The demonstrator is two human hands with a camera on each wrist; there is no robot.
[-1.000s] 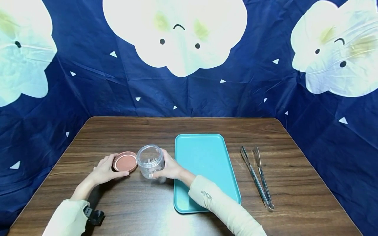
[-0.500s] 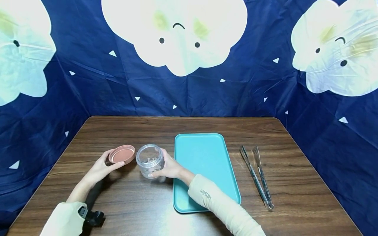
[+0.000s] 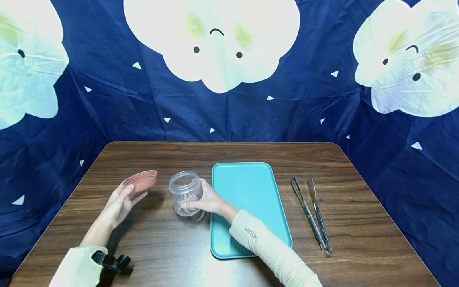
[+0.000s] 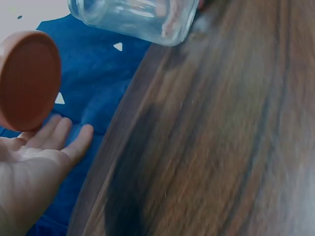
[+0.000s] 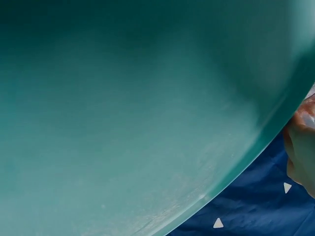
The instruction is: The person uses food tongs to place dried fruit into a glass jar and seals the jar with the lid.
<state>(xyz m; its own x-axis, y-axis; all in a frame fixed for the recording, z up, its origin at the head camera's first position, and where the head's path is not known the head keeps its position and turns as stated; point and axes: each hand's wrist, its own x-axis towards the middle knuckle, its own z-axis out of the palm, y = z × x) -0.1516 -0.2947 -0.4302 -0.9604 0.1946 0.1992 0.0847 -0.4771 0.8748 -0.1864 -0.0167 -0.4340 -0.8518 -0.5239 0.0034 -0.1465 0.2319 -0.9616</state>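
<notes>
In the head view my left hand (image 3: 118, 203) holds a round pinkish-orange lid (image 3: 141, 181) by its edge, raised over the table and tilted. The left wrist view has the same lid (image 4: 30, 81) standing nearly on edge above my spread fingers (image 4: 81, 142). To its right, my right hand (image 3: 209, 198) grips a clear jar (image 3: 184, 187) around its right side. The jar is uncovered, with small whitish pieces low inside it. In the right wrist view only part of my right hand (image 5: 305, 152) shows, at the right edge.
A turquoise tray (image 3: 244, 191) lies right of the jar, under my right forearm. Metal tongs (image 3: 313, 219) lie farther right on the wooden table (image 3: 358, 235). A dark blue cloth (image 3: 229, 115) with cloud faces hangs behind and at both sides.
My left hand has lifted the lid off the table, moved it leftward away from the jar and tipped it. The jar has tilted slightly in my right hand, which stays around it.
</notes>
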